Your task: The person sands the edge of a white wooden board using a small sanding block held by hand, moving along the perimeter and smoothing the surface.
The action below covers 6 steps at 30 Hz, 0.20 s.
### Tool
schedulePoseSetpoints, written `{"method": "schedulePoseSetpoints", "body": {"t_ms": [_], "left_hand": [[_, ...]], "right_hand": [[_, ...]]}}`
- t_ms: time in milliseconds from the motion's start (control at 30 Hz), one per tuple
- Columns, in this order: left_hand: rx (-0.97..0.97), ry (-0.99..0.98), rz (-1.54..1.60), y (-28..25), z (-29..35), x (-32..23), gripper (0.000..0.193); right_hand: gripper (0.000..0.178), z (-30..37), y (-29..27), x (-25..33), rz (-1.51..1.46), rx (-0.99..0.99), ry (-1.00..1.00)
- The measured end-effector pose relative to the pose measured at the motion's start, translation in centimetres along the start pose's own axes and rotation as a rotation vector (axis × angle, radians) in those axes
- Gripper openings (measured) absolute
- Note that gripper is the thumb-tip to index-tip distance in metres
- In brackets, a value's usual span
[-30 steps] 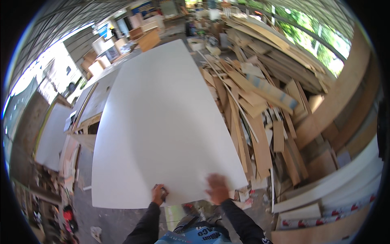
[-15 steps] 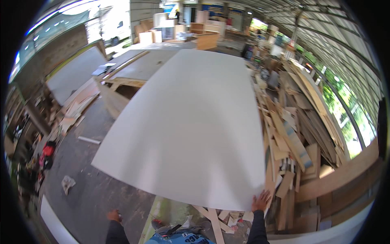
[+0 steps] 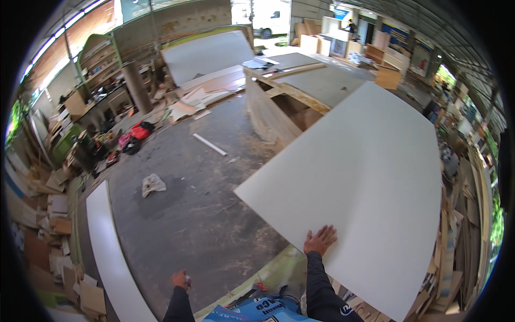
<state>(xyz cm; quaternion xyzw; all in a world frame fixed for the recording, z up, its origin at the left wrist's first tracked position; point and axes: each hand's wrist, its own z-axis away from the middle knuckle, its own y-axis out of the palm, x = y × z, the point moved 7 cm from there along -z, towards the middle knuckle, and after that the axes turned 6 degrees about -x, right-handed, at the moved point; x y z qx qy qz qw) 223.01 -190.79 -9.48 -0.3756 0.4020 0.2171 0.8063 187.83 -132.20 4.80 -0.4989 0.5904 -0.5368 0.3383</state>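
Observation:
A large white board (image 3: 365, 161) lies in front of me and to the right, its near edge running slantwise past my body. My right hand (image 3: 320, 240) rests palm down on it close to that edge, fingers spread. On the left, away from the board, my left hand (image 3: 180, 279) hangs low over the dark floor. Its fingers are curled round a small thing that I cannot make out.
A wooden box frame (image 3: 279, 110) adjoins the board's far left side. Wood offcuts (image 3: 450, 257) pile along the right. A white strip (image 3: 110, 241), a crumpled scrap (image 3: 154, 185) and a white bar (image 3: 210, 144) lie on the left.
My view has swung to the left, so the board appears further right. My right hand has moved leftward from the board's near right corner along its near edge. My left hand stays low and closed.

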Motion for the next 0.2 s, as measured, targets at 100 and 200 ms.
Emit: {"method": "schedulePoseSetpoints", "body": {"t_ms": [100,200], "left_hand": [[-0.203,-0.273,0.424,4.7,0.6,-7.1,0.044],[-0.145,-0.225,0.544,2.1,-3.4,-8.0,0.061]], "right_hand": [[0.081,-1.4,2.3,8.2,0.022,-0.012,-0.114],[0.082,0.1,3.1,19.9,-0.03,0.016,-0.264]]}}
